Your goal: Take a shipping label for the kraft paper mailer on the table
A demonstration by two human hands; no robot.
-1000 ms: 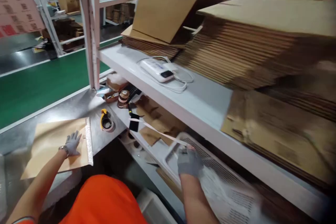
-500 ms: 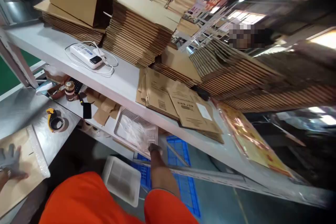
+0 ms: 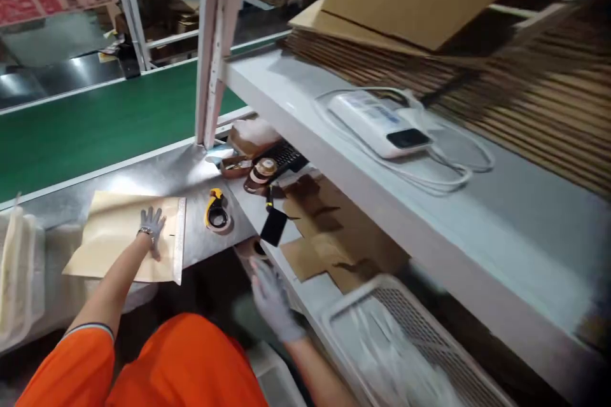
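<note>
**Left palm on the mailer, right hand free by the lower shelf**

While our head is bent over the steel bench [image 3: 157, 178], we see at the far left a white bundle of soft packing material [image 3: 19, 267] hanging over the bench edge. Next to it lies a tan padded mailer [image 3: 114, 235], flat on the metal, with its bubble-lined flap [image 3: 179, 238] turned out along the right side. Our left hand [image 3: 151, 224], gloved in grey, rests flat on the mailer with the fingers spread; it grips nothing, only presses down. Behind the bench runs a green conveyor belt [image 3: 95, 127].

Just right of the mailer, apart from it, a tape roll with a yellow-handled dispenser [image 3: 217, 213] lies on the bench. Beyond it a white upright post [image 3: 214, 44] stands at the bench corner, with a brown tape roll [image 3: 262, 172] and a small tray of odds [image 3: 236, 165] near its foot.

Our right hand [image 3: 272, 296], also gloved, hangs in the air just off the front edge of the lower shelf [image 3: 305, 286], blurred, fingers loosely extended and holding nothing that we can see. Flat brown cardboard pieces [image 3: 334, 241] lie on that shelf, and a white mesh basket [image 3: 348, 305] with pale bags sits further right. On the upper shelf [image 3: 501, 229] a white device [image 3: 382, 124] with a coiled cable lies beside stacked flattened cartons [image 3: 525, 95].
</note>
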